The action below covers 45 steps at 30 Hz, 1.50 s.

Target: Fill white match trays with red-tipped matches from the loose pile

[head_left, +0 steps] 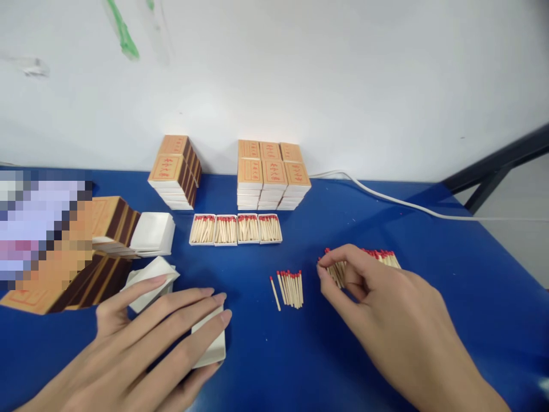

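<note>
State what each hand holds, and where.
Left hand: white rectangular tray, fingers across it, thumb at its near edge. Right hand: cannot tell; fingertips near red-tipped wooden matches.

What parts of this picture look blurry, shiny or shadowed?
Head view: a blocky mosaic hides part of the left side; the wall glows pale above the matchbox stacks; the blue table darkens beside the right hand; the small match pile looks fairly sharp.

Left hand (128, 355): palm down, our fingers (180, 326) slightly bent in a grip.
Left little finger (132, 293): splayed apart from the other three.
Left thumb (203, 377): low, beneath the index finger (189, 346).
Right hand (386, 303): our thumb (337, 297) and forefinger (347, 254) pinched at the tips (the rest curl under, partly hidden).
Right wrist (463, 372): bare, in from lower right.
</note>
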Each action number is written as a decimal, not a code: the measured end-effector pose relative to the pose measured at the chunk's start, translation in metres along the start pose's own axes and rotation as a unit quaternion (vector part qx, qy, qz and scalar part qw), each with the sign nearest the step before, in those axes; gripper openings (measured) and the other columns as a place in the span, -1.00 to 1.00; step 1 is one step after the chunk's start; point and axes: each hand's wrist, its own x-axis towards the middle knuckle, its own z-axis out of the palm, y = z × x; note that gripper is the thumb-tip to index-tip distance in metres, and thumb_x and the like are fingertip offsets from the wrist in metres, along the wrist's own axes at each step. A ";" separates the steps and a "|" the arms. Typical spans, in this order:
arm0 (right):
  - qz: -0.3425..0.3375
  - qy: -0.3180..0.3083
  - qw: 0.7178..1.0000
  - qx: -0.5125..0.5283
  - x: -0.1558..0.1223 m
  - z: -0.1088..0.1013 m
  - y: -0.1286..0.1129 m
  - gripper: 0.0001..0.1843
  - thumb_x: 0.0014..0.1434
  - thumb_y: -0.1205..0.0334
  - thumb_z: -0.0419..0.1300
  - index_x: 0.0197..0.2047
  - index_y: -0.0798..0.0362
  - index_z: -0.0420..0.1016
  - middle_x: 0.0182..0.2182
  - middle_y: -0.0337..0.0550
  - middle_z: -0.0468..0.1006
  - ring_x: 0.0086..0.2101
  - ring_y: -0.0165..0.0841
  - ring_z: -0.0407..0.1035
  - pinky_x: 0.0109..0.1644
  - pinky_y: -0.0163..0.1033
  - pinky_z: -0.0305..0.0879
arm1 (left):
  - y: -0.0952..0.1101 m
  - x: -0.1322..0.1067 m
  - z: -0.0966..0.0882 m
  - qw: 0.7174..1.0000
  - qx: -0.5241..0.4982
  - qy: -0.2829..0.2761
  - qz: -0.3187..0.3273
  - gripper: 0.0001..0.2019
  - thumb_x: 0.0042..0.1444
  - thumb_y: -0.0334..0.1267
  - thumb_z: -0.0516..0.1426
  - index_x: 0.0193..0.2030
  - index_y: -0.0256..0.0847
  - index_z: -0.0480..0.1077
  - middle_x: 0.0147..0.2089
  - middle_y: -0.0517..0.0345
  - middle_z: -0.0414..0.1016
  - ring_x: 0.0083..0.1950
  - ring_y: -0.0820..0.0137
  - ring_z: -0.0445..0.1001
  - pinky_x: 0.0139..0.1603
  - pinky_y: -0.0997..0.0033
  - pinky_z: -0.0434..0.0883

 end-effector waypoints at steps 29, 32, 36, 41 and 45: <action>-0.040 0.008 0.998 -0.046 -0.005 0.010 -0.002 -0.71 0.56 0.05 0.14 -0.26 -0.15 0.46 -0.65 -0.47 0.42 -0.72 -0.29 0.40 -0.61 -0.22 0.04 | 0.001 0.000 0.001 1.000 0.004 0.002 -0.005 -0.68 0.57 -0.35 0.23 0.37 -0.23 0.63 0.35 0.05 0.73 0.44 0.24 0.56 0.84 0.00 -0.03; -0.036 -0.007 0.999 -0.028 -0.008 0.009 -0.005 -0.71 0.54 0.07 0.17 -0.29 -0.14 0.46 -0.67 -0.47 0.37 -0.73 -0.33 0.37 -0.60 -0.23 0.05 | 0.002 0.001 0.001 1.000 0.006 0.006 -0.006 -0.68 0.57 -0.36 0.22 0.36 -0.20 0.64 0.34 0.07 0.74 0.42 0.25 0.59 0.84 0.03 -0.01; -0.030 -0.032 0.999 -0.013 -0.009 0.007 -0.009 -0.74 0.52 0.08 0.21 -0.27 -0.13 0.49 -0.66 -0.47 0.34 -0.73 -0.37 0.31 -0.59 -0.26 0.08 | 0.001 0.002 0.001 1.000 0.009 -0.001 -0.006 -0.68 0.56 -0.37 0.23 0.36 -0.22 0.64 0.34 0.06 0.74 0.41 0.24 0.61 0.85 0.02 -0.01; -0.037 -0.038 0.999 0.009 -0.008 0.005 -0.013 -0.74 0.54 0.10 0.20 -0.27 -0.13 0.49 -0.64 -0.47 0.32 -0.72 -0.40 0.28 -0.59 -0.28 0.10 | 0.000 0.000 0.000 1.000 0.015 -0.006 -0.005 -0.69 0.57 -0.34 0.23 0.35 -0.17 0.65 0.35 0.08 0.73 0.42 0.23 0.61 0.86 -0.01 -0.04; -0.040 -0.042 0.998 0.017 -0.008 0.004 -0.016 -0.76 0.54 0.14 0.18 -0.24 -0.13 0.51 -0.63 -0.47 0.34 -0.71 -0.41 0.29 -0.59 -0.29 0.12 | 0.001 0.000 -0.001 1.000 0.012 -0.004 -0.002 -0.69 0.57 -0.34 0.22 0.35 -0.19 0.65 0.36 0.08 0.72 0.42 0.23 0.59 0.86 0.00 -0.05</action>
